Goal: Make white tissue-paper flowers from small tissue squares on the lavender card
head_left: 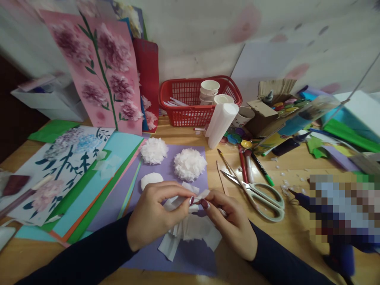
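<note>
Both your left hand [162, 213] and your right hand [233, 221] show in the head view with a narrow grip, thumb and fingertips pinching a small piece of thin white paper [203, 194] between them. You have it above a purple paper sheet [190, 264] that lies on the light wooden worktop [297, 233]. Right below your fingers are loose flat pieces of thin white paper [202, 227]. Past your hands, on the same sheet, sit two round, ruffled white paper pompoms [190, 164], with a smooth white disc [151, 181] just beyond your left knuckles. To your right lie metal scissors with pale handles [268, 201], near your right hand but apart from it. Farther back, a white cylindrical roll [222, 126] stands tilted in front of a red plastic basket [184, 117] holding white cups [210, 85].
</note>
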A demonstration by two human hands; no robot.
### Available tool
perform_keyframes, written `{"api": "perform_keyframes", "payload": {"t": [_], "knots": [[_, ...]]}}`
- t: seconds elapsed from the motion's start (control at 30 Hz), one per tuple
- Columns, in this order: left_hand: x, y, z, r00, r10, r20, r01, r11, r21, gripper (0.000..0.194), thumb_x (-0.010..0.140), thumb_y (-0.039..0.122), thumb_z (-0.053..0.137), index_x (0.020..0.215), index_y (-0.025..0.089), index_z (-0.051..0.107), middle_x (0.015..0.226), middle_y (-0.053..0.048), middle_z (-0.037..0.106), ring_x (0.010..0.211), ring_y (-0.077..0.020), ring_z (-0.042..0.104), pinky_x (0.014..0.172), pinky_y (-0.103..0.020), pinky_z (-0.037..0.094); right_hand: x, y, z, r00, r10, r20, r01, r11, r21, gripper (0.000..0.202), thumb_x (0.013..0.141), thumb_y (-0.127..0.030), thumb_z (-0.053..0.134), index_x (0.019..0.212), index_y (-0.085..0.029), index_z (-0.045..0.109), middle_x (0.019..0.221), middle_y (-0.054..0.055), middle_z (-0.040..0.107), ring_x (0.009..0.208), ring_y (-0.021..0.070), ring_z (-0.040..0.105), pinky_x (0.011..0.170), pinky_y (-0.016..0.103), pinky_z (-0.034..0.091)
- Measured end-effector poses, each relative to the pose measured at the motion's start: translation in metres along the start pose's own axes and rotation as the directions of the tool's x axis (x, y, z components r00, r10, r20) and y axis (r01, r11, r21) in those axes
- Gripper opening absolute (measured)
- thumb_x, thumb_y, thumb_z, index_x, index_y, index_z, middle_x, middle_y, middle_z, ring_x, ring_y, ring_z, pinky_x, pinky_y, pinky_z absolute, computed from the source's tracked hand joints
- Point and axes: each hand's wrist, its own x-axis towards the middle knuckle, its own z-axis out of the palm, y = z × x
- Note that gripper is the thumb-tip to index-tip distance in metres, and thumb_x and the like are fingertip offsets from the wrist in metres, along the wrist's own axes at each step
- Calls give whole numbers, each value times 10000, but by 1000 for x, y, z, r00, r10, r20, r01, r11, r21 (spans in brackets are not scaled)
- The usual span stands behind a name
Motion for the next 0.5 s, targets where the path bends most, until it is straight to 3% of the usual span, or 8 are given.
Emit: {"api": "perform_keyframes", "payload": {"t": [0.2,0.5], "knots": [[0,-1,0,996,-81,34,82,995,-51,157,714,70,605,740,165,728,741,-30,743,689,-151,688,653,-224,549,-3,0,2,1000,4,2,-4,1000,22,249,918,-333,472,824,-157,621,657,14,579,614,139,542,588,238,424],[1,-1,2,994,-85,68,91,991,-102,157,732,78,599,744,158,733,760,-43,744,718,-153,691,683,-231,553,0,1,1,1000,23,-9,-22,1000,18,273,918,-357,464,775,-159,585,673,25,581,624,141,531,588,244,417]]}}
